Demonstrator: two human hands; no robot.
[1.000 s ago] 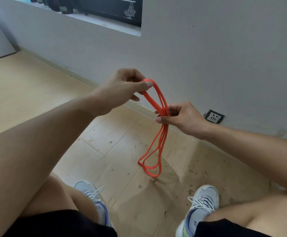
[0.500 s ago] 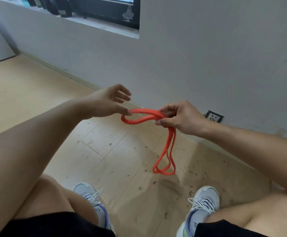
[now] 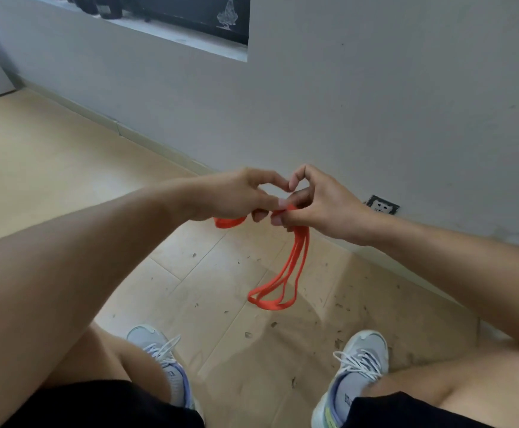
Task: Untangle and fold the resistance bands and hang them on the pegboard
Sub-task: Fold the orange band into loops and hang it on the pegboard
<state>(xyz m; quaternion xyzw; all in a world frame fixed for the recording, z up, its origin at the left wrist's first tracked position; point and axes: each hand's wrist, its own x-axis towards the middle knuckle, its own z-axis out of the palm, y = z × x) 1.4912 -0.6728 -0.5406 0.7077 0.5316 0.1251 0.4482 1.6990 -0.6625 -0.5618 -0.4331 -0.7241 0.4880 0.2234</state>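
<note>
Room: a pale wooden floor flecked with dark specks runs up to a grey wall; a dark-framed window sits top left, a wall socket low on the right.
Left hand: fingers curled, thumb and forefinger pinching the orange resistance band at its top; a short loop of the band shows under the palm, at the left.
Meeting point: the two hands touch at the fingertips, in front of the wall's foot.
Right hand: fingers curled round the gathered strands, gripping them just beside the left hand's pinch.
Band: several strands hang from the right hand and end in loops above the floor, between the two shoes.
Left shoe and right shoe: grey with white laces, flat on the floor, well apart.
Open room: bare floor stretches away to the left; the wall stands near behind the hands.
</note>
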